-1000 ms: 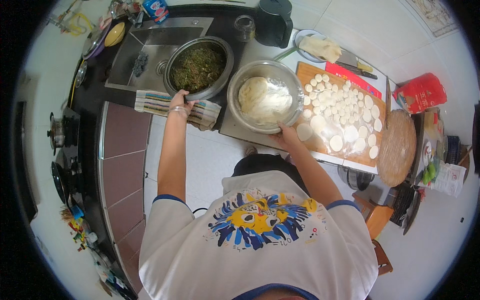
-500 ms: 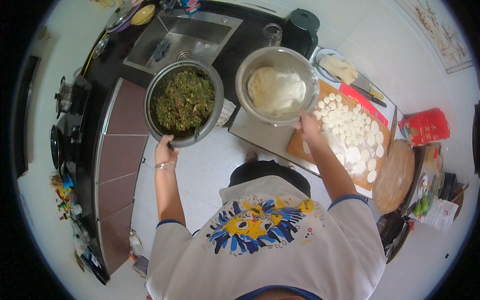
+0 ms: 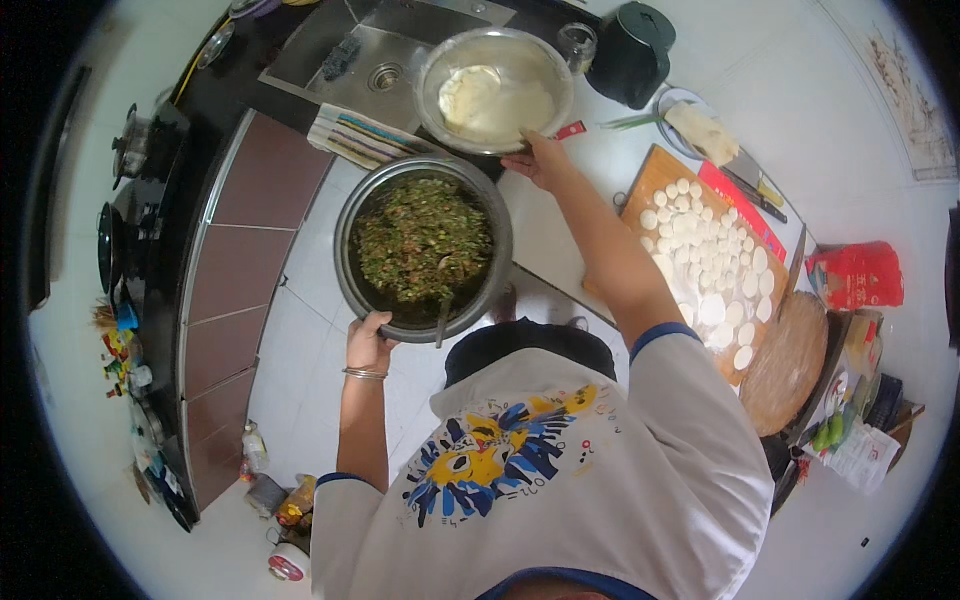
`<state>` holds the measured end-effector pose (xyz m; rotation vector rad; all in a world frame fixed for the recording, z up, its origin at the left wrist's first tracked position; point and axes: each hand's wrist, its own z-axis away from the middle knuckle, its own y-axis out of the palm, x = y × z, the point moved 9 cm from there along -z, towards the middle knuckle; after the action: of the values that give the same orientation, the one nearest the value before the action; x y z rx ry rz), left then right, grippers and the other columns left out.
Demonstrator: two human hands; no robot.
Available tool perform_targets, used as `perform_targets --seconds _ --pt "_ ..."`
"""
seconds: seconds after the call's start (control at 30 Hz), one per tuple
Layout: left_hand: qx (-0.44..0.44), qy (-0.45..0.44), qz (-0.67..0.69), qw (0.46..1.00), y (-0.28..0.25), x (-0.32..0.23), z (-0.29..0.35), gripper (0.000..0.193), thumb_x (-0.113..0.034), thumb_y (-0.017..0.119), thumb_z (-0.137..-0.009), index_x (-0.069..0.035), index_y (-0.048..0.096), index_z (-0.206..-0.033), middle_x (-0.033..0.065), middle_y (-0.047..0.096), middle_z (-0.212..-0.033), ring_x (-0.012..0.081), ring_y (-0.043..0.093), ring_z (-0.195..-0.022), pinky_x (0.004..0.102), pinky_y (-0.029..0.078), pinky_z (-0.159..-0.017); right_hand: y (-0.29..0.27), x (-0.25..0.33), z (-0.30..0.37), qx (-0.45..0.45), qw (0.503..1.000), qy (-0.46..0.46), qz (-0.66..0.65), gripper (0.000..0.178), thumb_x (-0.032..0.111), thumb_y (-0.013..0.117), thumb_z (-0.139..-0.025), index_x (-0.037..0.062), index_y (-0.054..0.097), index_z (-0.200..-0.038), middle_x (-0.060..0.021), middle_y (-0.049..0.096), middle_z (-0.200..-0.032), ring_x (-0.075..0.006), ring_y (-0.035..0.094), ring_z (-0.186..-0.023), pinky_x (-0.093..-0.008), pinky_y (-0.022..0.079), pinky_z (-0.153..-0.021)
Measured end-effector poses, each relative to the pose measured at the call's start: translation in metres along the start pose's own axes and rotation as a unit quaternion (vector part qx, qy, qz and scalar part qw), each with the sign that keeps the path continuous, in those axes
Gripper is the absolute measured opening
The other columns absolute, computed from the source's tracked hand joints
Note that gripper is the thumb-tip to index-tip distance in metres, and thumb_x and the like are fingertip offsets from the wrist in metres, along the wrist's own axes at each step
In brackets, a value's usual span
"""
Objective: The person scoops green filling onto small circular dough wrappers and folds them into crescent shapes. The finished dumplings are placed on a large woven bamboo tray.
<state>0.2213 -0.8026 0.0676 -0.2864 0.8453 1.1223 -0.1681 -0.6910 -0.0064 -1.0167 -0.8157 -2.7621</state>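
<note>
My left hand (image 3: 370,343), a bangle at its wrist, grips the near rim of a large metal basin (image 3: 345,290). Chopped green filling (image 3: 424,235) fills the basin, and a spoon (image 3: 442,318) leans in it, its handle at the near rim. Farther off, my right hand (image 3: 540,163) holds the near right rim of a metal bowl (image 3: 563,95). Pale dough (image 3: 490,103) and flour lie inside that bowl. The bowl is beside the sink's right end; the basin is nearer to me, over the floor in front of the counter.
A wooden board (image 3: 650,185) at right bears several small dough pieces and flat rounds. Behind it lie a knife (image 3: 745,175) and a plate (image 3: 665,103). A striped towel (image 3: 365,140) lies at the counter edge by the sink (image 3: 345,90). A black kettle (image 3: 630,55) stands far right.
The dough bowl has moved left and away from me, toward the sink. The filling basin has come right and nearer. The striped towel shows more fully now.
</note>
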Motion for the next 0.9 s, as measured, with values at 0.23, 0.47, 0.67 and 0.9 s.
perform_targets --seconds 0.23,0.47,0.67,0.9 --pt "0.117 -0.081 -0.028 0.989 0.082 0.065 -0.001 0.008 -0.005 0.056 -0.078 0.002 0.058 -0.080 0.0096 0.062 -0.076 0.0197 0.063 -0.066 0.0340 0.055 -0.058 -0.145 0.055 0.105 -0.099 0.974 -0.168 0.112 0.059 0.024 0.058 -0.087 -0.0010 0.031 -0.133 -0.0168 0.058 -0.106 -0.0209 0.063 -0.077 -0.0293 0.052 -0.063" --pt "0.146 -0.131 -0.081 0.977 0.148 0.135 -0.041 0.007 -0.007 0.058 -0.077 -0.001 0.056 -0.080 0.0076 0.058 -0.075 0.0192 0.060 -0.063 0.0331 0.053 -0.056 -0.314 -0.020 0.241 -0.273 0.949 -0.146 0.050 0.028 0.023 0.055 -0.089 0.0020 0.058 -0.107 -0.0039 0.060 -0.081 -0.0121 0.057 -0.063 -0.0237 0.048 -0.058" --pt "0.147 -0.129 -0.079 0.978 0.168 0.161 -0.077 0.012 -0.009 0.061 -0.077 0.000 0.053 -0.077 0.0080 0.056 -0.073 0.0189 0.058 -0.063 0.0324 0.053 -0.055 -0.339 -0.080 0.283 -0.295 0.949 -0.105 0.017 0.025 0.025 0.055 -0.089 0.0041 0.060 -0.101 -0.0038 0.059 -0.083 -0.0117 0.057 -0.066 -0.0257 0.049 -0.061" --pt "0.138 -0.100 -0.113 0.979 0.182 0.161 -0.101 0.009 -0.010 0.062 -0.079 -0.005 0.054 -0.081 0.0068 0.059 -0.081 0.0181 0.059 -0.070 0.0311 0.052 -0.057 -0.260 -0.074 0.264 -0.258 0.951 -0.109 0.131 0.022 0.020 0.057 -0.089 0.0002 0.060 -0.095 -0.0033 0.059 -0.074 -0.0109 0.054 -0.062 -0.0245 0.047 -0.057"
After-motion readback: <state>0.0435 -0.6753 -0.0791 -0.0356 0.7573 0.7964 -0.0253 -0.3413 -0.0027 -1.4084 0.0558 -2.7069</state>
